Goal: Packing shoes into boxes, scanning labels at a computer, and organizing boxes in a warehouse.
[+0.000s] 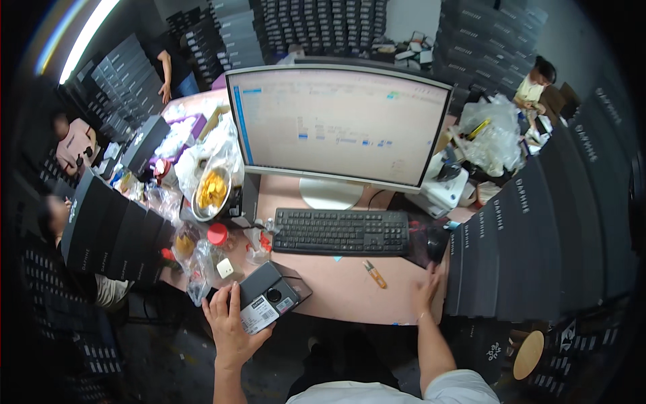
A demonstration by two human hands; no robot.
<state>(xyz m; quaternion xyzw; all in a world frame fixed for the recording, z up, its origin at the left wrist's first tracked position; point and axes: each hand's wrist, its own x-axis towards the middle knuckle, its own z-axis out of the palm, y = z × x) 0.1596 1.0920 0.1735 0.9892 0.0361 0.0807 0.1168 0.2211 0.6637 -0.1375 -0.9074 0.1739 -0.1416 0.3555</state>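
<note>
My left hand (231,322) grips a dark grey box (259,283) at the table's near edge. Its fingers lie along the box's left side and its thumb is at the near corner. The end facing me carries a white barcode label (258,315) and a round black spot (274,295). My right hand (425,289) is at the right of the table, beside the tall stack of dark boxes and just short of a dark mouse pad (427,241). Its fingers are blurred. An orange-handled cutter or snips (375,275) lies between my hands.
A black keyboard (340,231) sits before a large monitor (336,128). Dark box stacks (531,242) (114,232) flank the table. At left are a bowl of yellow food (212,190), plastic bags and a red-lidded jar (217,236). Other people are at both sides.
</note>
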